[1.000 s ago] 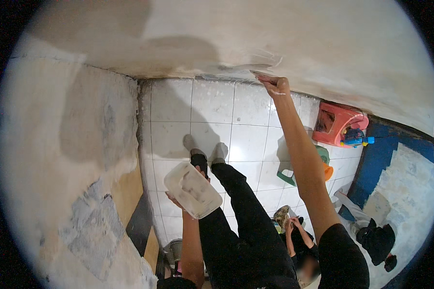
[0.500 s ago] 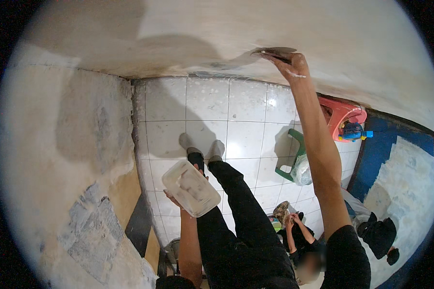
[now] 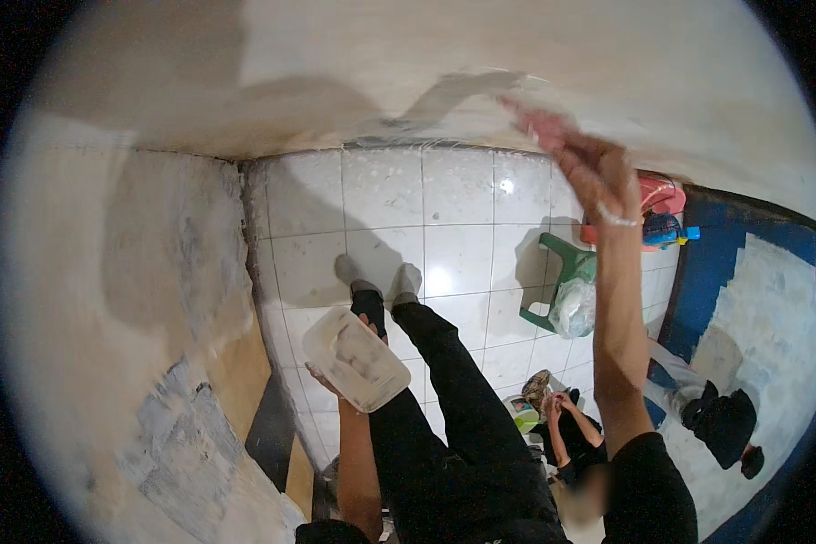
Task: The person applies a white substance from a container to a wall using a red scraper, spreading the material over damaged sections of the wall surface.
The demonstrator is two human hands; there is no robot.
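Observation:
My left hand grips a rectangular translucent plastic container from below, out over my legs. Whitish smears and residue cover the inside of the container. Raised toward the pale wall at the front, my right hand is smeared by motion. Its fingers point up and to the left, and I cannot make out whether anything is in them. White paste marks the right wrist. A faint curved wet-looking streak shows on the wall near those fingertips.
Left of me is a patchy wall. On the tiled floor stand a green stool with a plastic bag and a red chair with a blue bottle. Two other people are at lower right.
My right hand has come away from the wall, moving right and down toward me. The left hand and container have stayed nearly in place.

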